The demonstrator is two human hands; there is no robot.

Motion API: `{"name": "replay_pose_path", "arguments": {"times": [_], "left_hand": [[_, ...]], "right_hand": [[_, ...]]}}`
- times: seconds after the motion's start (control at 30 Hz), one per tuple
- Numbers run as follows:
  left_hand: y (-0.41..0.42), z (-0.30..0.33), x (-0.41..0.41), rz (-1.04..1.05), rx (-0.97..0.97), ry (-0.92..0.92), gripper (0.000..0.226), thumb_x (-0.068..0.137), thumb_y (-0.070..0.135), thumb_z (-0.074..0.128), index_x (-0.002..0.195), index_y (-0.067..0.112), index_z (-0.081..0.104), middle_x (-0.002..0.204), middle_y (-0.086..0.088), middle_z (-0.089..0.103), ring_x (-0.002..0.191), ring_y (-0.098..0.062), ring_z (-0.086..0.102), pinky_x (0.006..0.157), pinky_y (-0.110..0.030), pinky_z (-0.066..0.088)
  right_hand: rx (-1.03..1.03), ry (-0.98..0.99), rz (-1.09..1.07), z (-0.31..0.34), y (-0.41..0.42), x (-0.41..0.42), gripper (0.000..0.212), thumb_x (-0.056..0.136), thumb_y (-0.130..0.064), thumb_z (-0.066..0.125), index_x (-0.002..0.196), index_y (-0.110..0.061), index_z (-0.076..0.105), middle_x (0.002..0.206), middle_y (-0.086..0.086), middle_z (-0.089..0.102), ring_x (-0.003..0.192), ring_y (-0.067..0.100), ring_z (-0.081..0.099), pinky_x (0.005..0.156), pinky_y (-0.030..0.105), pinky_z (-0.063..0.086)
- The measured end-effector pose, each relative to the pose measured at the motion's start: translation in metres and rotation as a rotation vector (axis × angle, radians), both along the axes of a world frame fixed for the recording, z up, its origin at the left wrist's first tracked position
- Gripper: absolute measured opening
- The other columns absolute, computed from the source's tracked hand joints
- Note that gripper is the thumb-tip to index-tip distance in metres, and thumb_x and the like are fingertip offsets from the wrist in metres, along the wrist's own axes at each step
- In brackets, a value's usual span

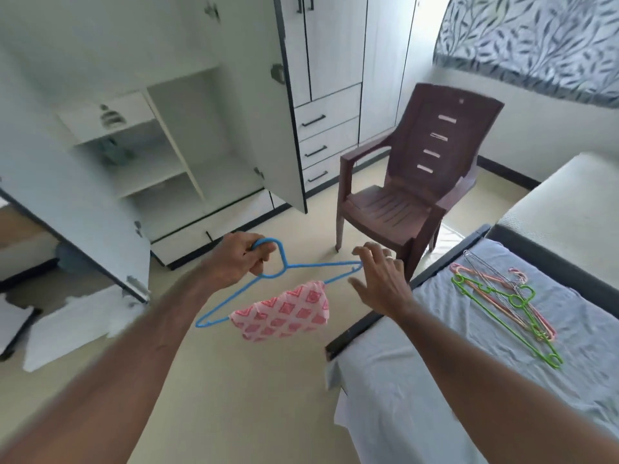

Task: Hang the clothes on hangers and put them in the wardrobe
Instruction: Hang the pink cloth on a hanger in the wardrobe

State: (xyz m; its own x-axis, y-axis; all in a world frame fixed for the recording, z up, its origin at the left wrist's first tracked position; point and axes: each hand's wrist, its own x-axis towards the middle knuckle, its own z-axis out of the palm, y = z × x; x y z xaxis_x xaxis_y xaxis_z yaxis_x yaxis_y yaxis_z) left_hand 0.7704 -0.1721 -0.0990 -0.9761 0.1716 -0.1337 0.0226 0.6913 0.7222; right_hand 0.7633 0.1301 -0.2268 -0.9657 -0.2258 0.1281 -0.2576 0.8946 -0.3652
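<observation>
My left hand (242,259) grips the hook of a blue plastic hanger (311,265) held out over the floor. A pink-and-white patterned cloth (284,313) is draped over the hanger's lower bar and hangs below it. My right hand (380,279) is at the hanger's right tip with fingers spread, touching or nearly touching it; I cannot tell which. The white wardrobe (187,135) stands open ahead on the left, with bare shelves and a tall compartment inside.
A brown plastic chair (412,182) stands ahead to the right. On the bed (435,380) at right lie several spare hangers (509,299), green, pink and wire. The wardrobe's left door (67,209) swings out toward me. White drawers with black handles sit behind the right door.
</observation>
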Motion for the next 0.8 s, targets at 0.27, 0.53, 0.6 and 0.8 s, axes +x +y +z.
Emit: {"name": "replay_pose_path", "arguments": {"times": [0.27, 0.53, 0.6, 0.8], "left_hand": [[-0.125, 0.17, -0.004, 0.061, 0.045, 0.2, 0.028, 0.1, 0.029, 0.058, 0.079, 0.011, 0.063, 0.057, 0.001, 0.06, 0.056, -0.021, 0.059, 0.051, -0.03, 0.049], [-0.228, 0.304, 0.003, 0.205, 0.028, 0.42, 0.027, 0.102, 0.024, 0.056, 0.082, 0.006, 0.06, 0.064, -0.012, 0.059, 0.046, -0.015, 0.06, 0.04, -0.017, 0.041], [-0.25, 0.331, -0.002, 0.257, 0.0, 0.486, 0.026, 0.101, 0.028, 0.058, 0.084, 0.009, 0.061, 0.067, -0.012, 0.061, 0.047, -0.018, 0.062, 0.037, -0.018, 0.038], [-0.321, 0.375, -0.031, 0.473, -0.161, 0.703, 0.029, 0.089, 0.036, 0.074, 0.098, 0.012, 0.06, 0.079, -0.007, 0.069, 0.064, -0.026, 0.068, 0.056, -0.022, 0.048]], "right_hand": [[-0.069, 0.161, 0.305, 0.147, -0.107, -0.026, 0.025, 0.102, -0.047, 0.044, 0.104, -0.025, 0.055, 0.078, -0.013, 0.061, 0.067, 0.018, 0.059, 0.073, 0.039, 0.05], [-0.295, 0.424, 0.414, 0.267, -0.223, -0.047, 0.019, 0.104, -0.029, 0.053, 0.092, -0.014, 0.057, 0.057, -0.006, 0.054, 0.045, 0.017, 0.051, 0.043, 0.037, 0.045], [-0.352, 0.503, 0.431, 0.297, -0.246, -0.059, 0.016, 0.103, -0.022, 0.056, 0.09, -0.013, 0.059, 0.056, -0.009, 0.053, 0.042, 0.012, 0.049, 0.041, 0.03, 0.043], [-0.467, 0.631, 0.332, 0.368, -0.3, -0.115, 0.021, 0.101, -0.016, 0.058, 0.081, -0.01, 0.057, 0.052, -0.007, 0.05, 0.042, 0.007, 0.047, 0.041, 0.014, 0.032]]}}
